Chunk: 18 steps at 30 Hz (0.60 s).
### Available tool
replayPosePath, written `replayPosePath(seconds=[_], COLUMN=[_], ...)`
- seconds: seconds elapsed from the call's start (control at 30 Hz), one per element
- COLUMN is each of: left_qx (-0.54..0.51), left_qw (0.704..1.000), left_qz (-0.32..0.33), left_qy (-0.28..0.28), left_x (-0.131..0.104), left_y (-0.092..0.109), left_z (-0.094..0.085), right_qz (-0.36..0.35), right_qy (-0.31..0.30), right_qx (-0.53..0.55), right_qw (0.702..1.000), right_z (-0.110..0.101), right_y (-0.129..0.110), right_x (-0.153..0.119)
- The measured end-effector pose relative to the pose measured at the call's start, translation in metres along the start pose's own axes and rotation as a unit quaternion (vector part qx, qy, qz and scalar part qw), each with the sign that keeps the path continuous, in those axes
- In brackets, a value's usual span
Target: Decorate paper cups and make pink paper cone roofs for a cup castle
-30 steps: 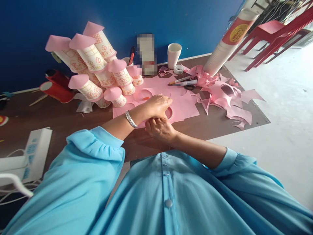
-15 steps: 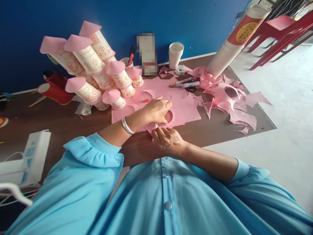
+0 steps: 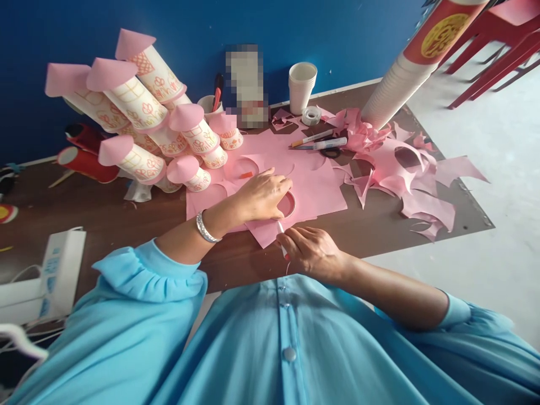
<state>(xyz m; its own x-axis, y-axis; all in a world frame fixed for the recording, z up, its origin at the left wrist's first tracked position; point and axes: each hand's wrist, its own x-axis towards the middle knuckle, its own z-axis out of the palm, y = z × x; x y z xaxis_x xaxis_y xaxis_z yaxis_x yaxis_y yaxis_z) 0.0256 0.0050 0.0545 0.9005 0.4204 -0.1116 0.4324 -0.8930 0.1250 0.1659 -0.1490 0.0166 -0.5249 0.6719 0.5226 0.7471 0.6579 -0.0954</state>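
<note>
The brown table (image 3: 379, 228) supports all items and extends beneath both sets of fingers. Beyond the left fingers, to their left, stand decorated paper-cup towers (image 3: 147, 109), apparently set there to leave the area near the fingers free. Farther out, to the right of both hands, a tall cup stack (image 3: 399, 73) leans outward, its base amid pink offcuts (image 3: 426, 205) that are well apart from the fingers.

The pink paper (image 3: 320, 188) lies flat under the left fingers, one corner projecting toward the wearer — probably turned so that the right hand can reach it.

The left hand (image 3: 265, 194) rests over the paper, fingers bent down at the left side of a round rimmed object (image 3: 291, 203). This placement seems intended to steady object and paper together; whether the fingers grip or merely press cannot be told.

The right hand (image 3: 314, 250) is just below the left fingertips. Its fingers are closed on a slim white pen (image 3: 280, 227), tip directed toward the lower rim — likely a short grip for control.

Beyond the fingertips lie two markers (image 3: 318, 140) and, farther back, a tape roll (image 3: 311, 116).
</note>
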Motion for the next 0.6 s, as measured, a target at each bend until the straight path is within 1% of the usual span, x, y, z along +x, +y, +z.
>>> replayPosePath(seconds=[0.13,0.27,0.47,0.6], left_qx=[-0.011,-0.022,-0.036,-0.037], left_qw=[1.0,1.0,0.999,0.999], left_qz=[-0.006,0.0,0.007,0.009], left_qy=[-0.011,-0.005,0.015,0.028], left_x=[-0.001,-0.002,-0.003,-0.005], left_y=[0.002,0.002,0.0,0.0], left_z=[-0.004,-0.006,-0.002,0.0], right_qz=[0.001,0.004,0.004,0.005], right_qy=[-0.011,-0.007,0.011,0.007], right_qx=[0.015,0.029,0.059,0.059], right_qw=[1.0,1.0,0.998,0.998], right_z=[-0.005,-0.009,-0.013,-0.014], right_y=[0.008,0.015,0.025,0.031], right_x=[-0.006,-0.009,-0.014,-0.016])
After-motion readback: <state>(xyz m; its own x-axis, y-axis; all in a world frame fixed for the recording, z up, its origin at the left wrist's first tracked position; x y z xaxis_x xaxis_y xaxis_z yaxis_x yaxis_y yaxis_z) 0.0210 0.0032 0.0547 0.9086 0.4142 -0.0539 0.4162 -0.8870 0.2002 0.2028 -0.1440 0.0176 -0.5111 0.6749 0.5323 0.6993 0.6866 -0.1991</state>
